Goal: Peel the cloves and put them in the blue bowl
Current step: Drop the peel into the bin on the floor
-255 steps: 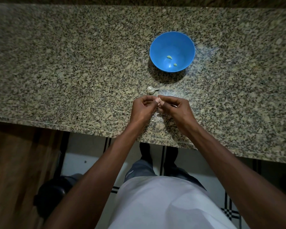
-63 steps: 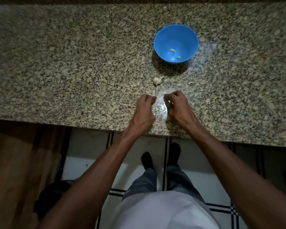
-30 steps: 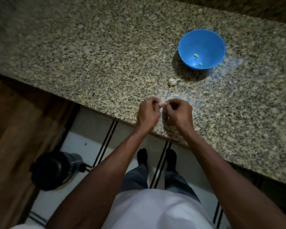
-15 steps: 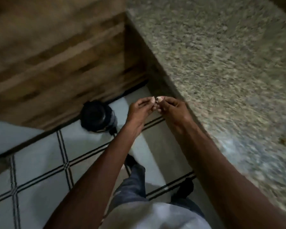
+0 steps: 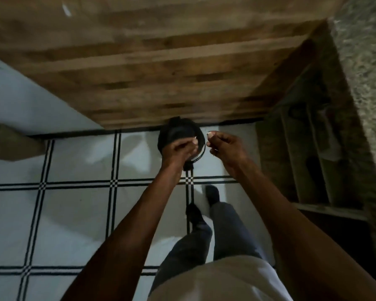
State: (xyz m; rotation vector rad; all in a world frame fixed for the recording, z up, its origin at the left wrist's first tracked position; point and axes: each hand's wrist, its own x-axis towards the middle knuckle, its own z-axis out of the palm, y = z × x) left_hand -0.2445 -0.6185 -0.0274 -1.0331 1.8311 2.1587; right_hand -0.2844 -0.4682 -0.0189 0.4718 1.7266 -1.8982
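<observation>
I hold both hands out over the tiled floor (image 5: 74, 213), above a dark round bin (image 5: 178, 135); my left hand (image 5: 178, 148) is curled, though whether it has hold of anything I cannot tell; my right hand (image 5: 224, 146) pinches something small and pale at its fingertips, likely a clove (image 5: 210, 134) or its skin. A clove is light, firm and slippery once bare, its skin papery, so I judge a fingertip pinch at the ends best; the blue bowl is out of sight, only a strip of counter (image 5: 365, 61) shows to the right.

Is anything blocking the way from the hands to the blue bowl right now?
Can't be judged: the bowl is out of view. The hands are over the tiled floor, above a black bin; only a strip of the counter shows on the right.
</observation>
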